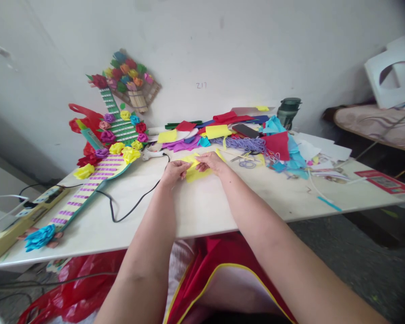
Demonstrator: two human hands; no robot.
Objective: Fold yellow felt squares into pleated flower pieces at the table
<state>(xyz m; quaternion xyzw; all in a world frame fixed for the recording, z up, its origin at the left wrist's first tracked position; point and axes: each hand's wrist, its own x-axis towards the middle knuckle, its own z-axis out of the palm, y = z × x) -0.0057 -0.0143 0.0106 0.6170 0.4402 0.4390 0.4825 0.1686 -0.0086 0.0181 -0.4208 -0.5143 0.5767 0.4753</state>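
Left hand (177, 171) and right hand (210, 162), both nearly closed, pinch yellow paper (193, 175); shaping it, I'd say, and the next move wants light, even tension.

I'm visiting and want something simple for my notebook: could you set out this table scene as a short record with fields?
Left grip: pinching a thin yellow paper piece
Right grip: pinching the same piece
Surface: pale flat-topped table
Beyond both grips: heap of multicoloured paper sheets
Left side: long white board with purple stripes, blue paper flower at its near end
Right rear: dark green lidded bottle
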